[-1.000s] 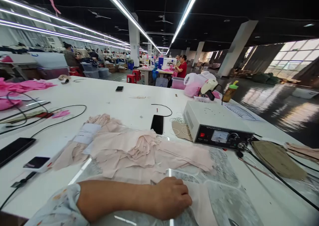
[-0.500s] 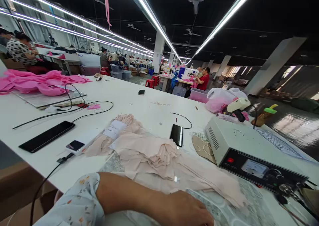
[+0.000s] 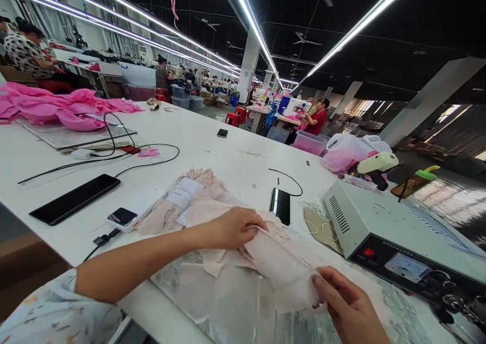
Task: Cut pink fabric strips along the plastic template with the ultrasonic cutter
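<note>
A pale pink fabric piece [image 3: 283, 268] is stretched between my two hands, over the work surface. My left hand [image 3: 235, 228] pinches its upper left end, close to a heap of similar cut pieces. The lower right end is between the thumb and fingers of my right hand [image 3: 347, 301]. Beneath lies a clear sheet [image 3: 235, 303] with more pale fabric on or under it. A bundle of gathered pale pieces [image 3: 201, 179] carries a white paper label [image 3: 185, 192], just beyond my left forearm.
Right of my hands stands a grey control box [image 3: 383, 222] with a dial. A phone [image 3: 281, 206] lies ahead. To the left are a black power bank-like slab [image 3: 76, 200], cables and bright pink fabric [image 3: 68, 106]. A person in red [image 3: 318, 119] sits at a sewing machine beyond.
My left hand has moved up and left from the lower edge onto the fabric. My right hand has come into view, and a fabric piece is now held between both.
</note>
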The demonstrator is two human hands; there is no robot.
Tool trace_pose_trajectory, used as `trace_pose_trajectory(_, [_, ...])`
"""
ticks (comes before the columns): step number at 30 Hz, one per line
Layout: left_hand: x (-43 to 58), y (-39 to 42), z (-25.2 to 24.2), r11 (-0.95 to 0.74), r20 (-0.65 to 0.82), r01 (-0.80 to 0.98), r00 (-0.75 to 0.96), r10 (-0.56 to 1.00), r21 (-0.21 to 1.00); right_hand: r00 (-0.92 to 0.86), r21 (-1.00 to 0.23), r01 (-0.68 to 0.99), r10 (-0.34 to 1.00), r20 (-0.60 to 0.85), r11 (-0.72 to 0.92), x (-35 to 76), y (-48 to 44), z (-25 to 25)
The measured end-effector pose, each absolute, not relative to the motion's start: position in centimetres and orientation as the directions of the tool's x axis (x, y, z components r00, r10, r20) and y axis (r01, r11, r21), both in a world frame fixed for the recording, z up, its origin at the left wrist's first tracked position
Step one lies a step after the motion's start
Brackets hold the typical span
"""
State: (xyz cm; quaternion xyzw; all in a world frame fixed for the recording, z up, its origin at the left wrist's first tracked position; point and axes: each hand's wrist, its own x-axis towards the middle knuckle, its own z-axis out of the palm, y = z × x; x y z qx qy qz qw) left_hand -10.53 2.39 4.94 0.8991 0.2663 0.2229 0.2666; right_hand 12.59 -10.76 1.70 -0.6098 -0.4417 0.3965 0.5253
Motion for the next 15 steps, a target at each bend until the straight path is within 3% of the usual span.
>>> trace_pose_trajectory(6, [-13.6, 5.0, 5.7, -0.640, 0.230, 0.384, 0.710, 0.666, 0.666, 0.246, -0.988, 0.151, 0.969, 0.030, -0.008, 12.0, -6.0, 2.4])
trace_pose_trajectory(11, [-15.1, 3.9, 5.2, -0.650, 0.217, 0.330, 0.759, 0.614, 0.684, 0.185, -0.936, 0.327, 0.963, 0.198, 0.129, 11.9, -6.6, 2.8])
trace_pose_trajectory(15, [-15.7, 3.4, 3.9, -0.817, 0.490, 0.181, 0.722, 0.488, 0.547, 0.138, -0.770, 0.535, 0.864, 0.484, 0.346, 12.4, -8.1, 2.3])
